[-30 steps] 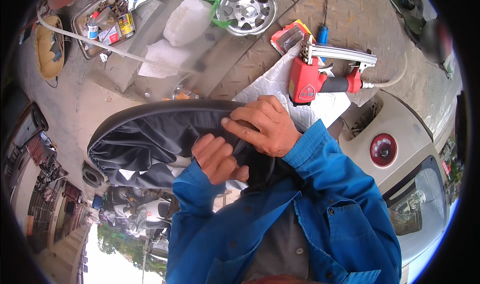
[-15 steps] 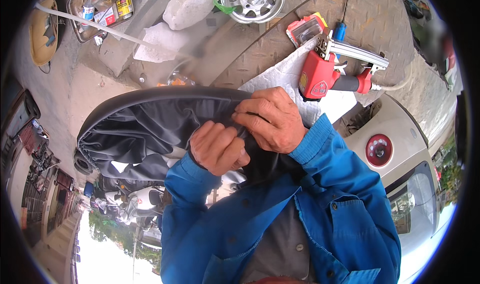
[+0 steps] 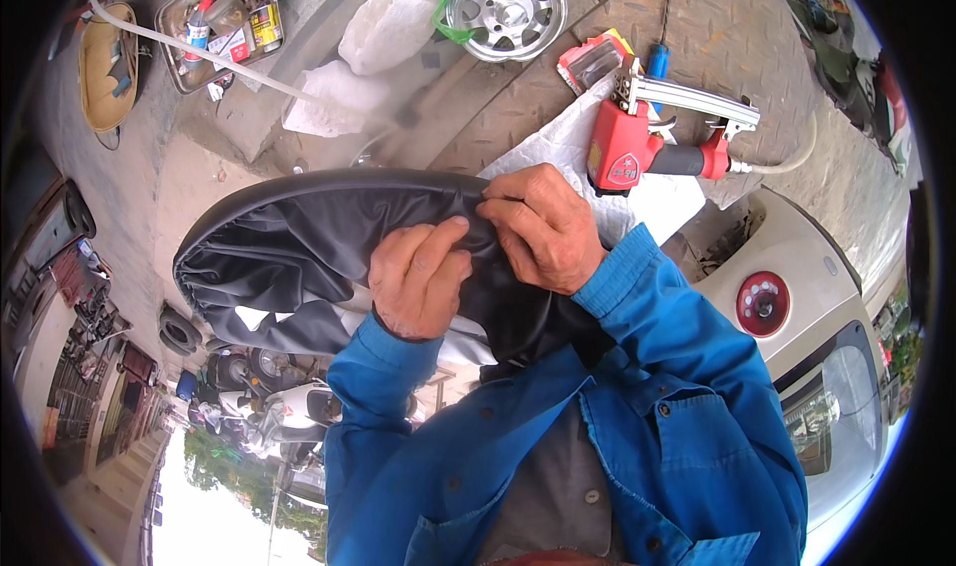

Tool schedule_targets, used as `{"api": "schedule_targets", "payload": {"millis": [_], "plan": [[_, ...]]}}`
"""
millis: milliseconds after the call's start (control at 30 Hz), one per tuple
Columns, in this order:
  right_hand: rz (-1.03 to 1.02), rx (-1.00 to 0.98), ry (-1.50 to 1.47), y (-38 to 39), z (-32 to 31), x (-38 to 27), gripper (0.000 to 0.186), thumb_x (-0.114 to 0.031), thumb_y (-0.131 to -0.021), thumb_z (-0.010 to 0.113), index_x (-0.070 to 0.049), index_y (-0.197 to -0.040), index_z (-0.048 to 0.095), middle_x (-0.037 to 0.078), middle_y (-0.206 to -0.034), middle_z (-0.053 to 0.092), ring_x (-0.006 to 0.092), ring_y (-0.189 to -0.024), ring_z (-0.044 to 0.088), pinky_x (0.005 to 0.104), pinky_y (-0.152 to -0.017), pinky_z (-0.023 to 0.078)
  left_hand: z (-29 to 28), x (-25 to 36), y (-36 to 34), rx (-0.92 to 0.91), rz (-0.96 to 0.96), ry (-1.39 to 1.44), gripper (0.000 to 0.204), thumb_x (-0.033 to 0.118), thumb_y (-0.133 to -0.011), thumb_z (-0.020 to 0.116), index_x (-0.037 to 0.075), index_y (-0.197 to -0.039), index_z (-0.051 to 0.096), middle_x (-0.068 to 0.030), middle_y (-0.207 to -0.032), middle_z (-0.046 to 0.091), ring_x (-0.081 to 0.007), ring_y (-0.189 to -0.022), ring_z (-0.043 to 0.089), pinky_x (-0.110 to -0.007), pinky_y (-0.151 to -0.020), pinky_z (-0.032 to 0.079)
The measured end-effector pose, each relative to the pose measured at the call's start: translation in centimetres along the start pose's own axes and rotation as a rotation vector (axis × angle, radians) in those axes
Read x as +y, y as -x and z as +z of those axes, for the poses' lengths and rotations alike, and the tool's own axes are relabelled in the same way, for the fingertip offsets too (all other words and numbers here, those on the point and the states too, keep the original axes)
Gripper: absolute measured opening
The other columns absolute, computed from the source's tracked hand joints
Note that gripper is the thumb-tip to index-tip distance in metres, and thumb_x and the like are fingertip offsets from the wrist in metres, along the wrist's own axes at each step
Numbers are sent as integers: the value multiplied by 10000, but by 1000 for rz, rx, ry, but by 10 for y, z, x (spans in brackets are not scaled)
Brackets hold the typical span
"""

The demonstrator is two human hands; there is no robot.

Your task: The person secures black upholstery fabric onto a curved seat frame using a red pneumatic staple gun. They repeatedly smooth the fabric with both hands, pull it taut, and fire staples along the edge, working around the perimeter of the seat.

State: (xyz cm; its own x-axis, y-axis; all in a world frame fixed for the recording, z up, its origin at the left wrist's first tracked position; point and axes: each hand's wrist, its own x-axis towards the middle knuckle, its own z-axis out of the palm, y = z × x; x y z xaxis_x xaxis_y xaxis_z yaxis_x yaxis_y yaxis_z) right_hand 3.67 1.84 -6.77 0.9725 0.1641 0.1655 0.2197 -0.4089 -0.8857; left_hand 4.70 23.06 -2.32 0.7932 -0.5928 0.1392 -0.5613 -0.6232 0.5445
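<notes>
A long black vinyl seat cover (image 3: 279,247) with a rounded rim and gathered folds lies across the middle, bits of white showing inside. My right hand (image 3: 543,232) pinches the cover near its upper rim, right of centre. My left hand (image 3: 418,277) is just left of it, fingers together and bent onto the folded vinyl; what the fingertips grip is partly hidden. Above my right hand, a red and silver air nail gun (image 3: 662,143) with a hose rests on crumpled white sheeting (image 3: 538,158), beside a blue-handled screwdriver (image 3: 657,63) and a red-edged packet (image 3: 593,58).
Behind lie a silver wheel rim (image 3: 506,13), white lumps (image 3: 383,28), a tray of cans and bottles (image 3: 219,38) and a tan object (image 3: 105,68). A car's rear (image 3: 807,267) stands at right. Scooters (image 3: 279,397) and tyres (image 3: 179,327) stand at lower left.
My left hand has slid up, its fingers uncurling from a tighter fist onto the vinyl. My right hand has shifted slightly upward, fingers bending further. The view has shifted a little.
</notes>
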Motion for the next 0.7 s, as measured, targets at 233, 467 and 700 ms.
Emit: {"api": "schedule_targets", "payload": {"millis": [233,467,700], "plan": [[56,35,-61,2,0,2,415,131,-692,735,-12,-1078,683,151,-1084,665,321,-918,660,403,-766,555,7,26,-11,25,-422,-178,429,276,-787,934,38,-1037,679,-100,-966,638,-322,-879,640,-423,-707,539],[79,70,-74,4,0,0,396,142,-703,728,-4,-1068,676,151,-1074,662,326,-914,658,404,-759,553,21,51,-18,52,-747,-44,260,160,-891,854,32,-981,647,-86,-835,631,-269,-702,659,-393,-630,521],[93,92,-93,3,-1,2,392,139,-716,728,-10,-1075,673,149,-1076,660,333,-914,658,409,-758,555,13,83,2,8,-1025,-26,330,259,-878,882,26,-950,661,-109,-806,654,-263,-716,681,-379,-630,519]]}}
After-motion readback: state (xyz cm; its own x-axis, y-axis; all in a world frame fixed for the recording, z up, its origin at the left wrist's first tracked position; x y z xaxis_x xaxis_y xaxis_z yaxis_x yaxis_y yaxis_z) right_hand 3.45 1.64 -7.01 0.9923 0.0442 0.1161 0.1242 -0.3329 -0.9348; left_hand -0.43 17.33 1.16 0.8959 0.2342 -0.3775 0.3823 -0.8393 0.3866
